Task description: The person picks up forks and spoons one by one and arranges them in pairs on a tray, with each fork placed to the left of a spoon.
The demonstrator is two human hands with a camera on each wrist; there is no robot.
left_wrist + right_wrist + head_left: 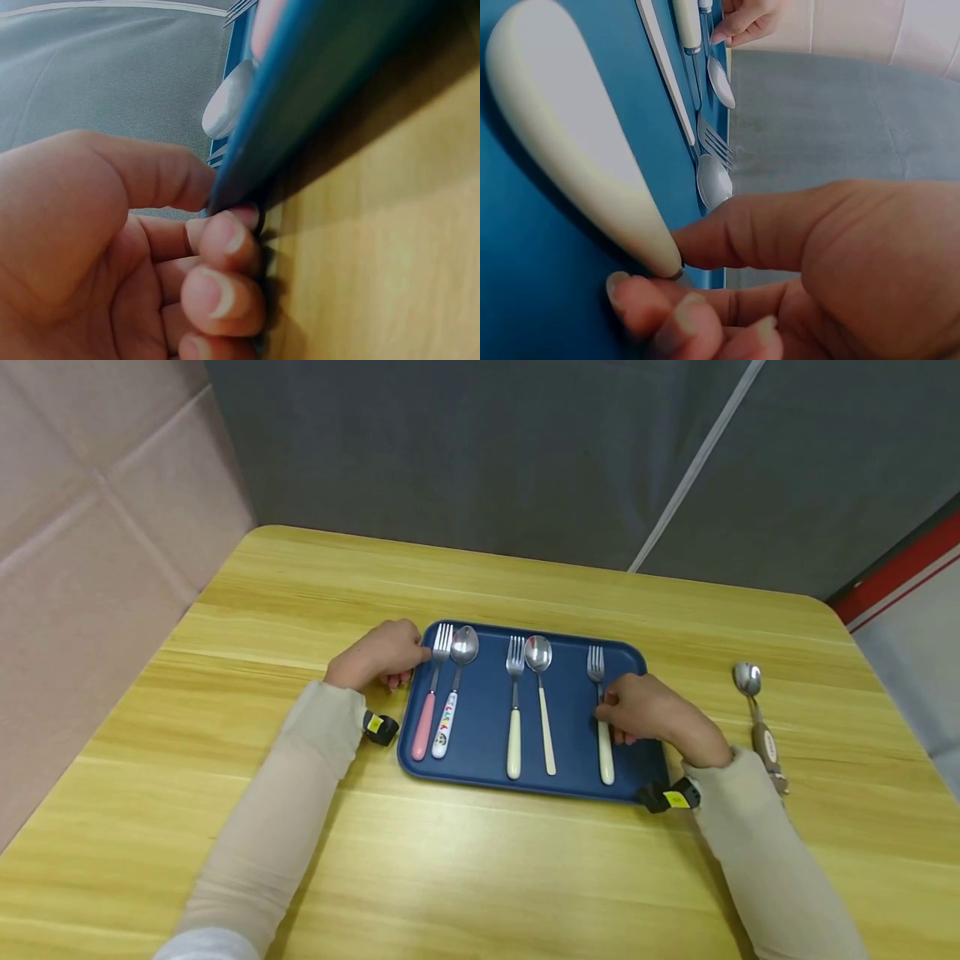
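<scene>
Head view shows a cream-handled fork (602, 727) lying at the right end of the blue tray (480, 727), where the right hand (652, 714) pinches it at the top of its handle between thumb and curled fingers (the right wrist view shows this closely). The left hand (378, 656) grips the tray's left rim, thumb above and fingers curled beneath. Left of the fork lie a cream spoon (543, 702), another cream fork (514, 710), a patterned spoon (453, 693) and a pink fork (431, 697). A brown-handled spoon (757, 718) rests on the table (225, 827), right of the tray.
</scene>
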